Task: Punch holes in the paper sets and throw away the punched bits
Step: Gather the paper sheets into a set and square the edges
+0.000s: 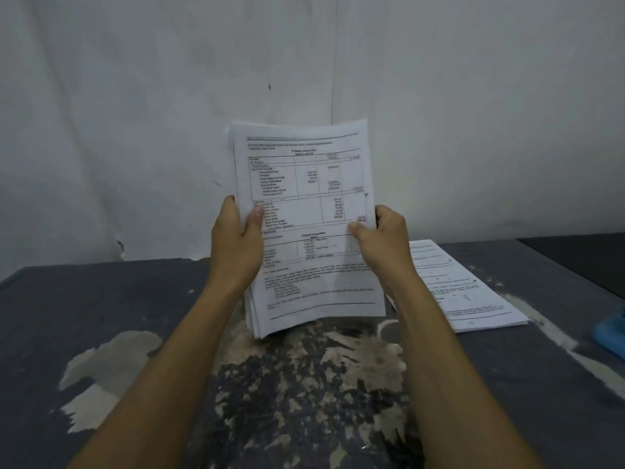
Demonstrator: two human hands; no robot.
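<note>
I see the worn tabletop (101, 316) nearest; above it, my left hand (236, 245) and right hand (385, 242) each pinch a side edge of the upright paper set (304, 211) (thumbs in front). Another paper stack (466, 292) lies right, beside a blue object (610, 333).

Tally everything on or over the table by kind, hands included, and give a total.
Paper stacks: 2, the held stack and the stack lying on the table
Hands: 2, left hand and right hand, both gripping the held stack
Blue object at the right edge: 1, cut off, kind unclear
Total: 5
</note>
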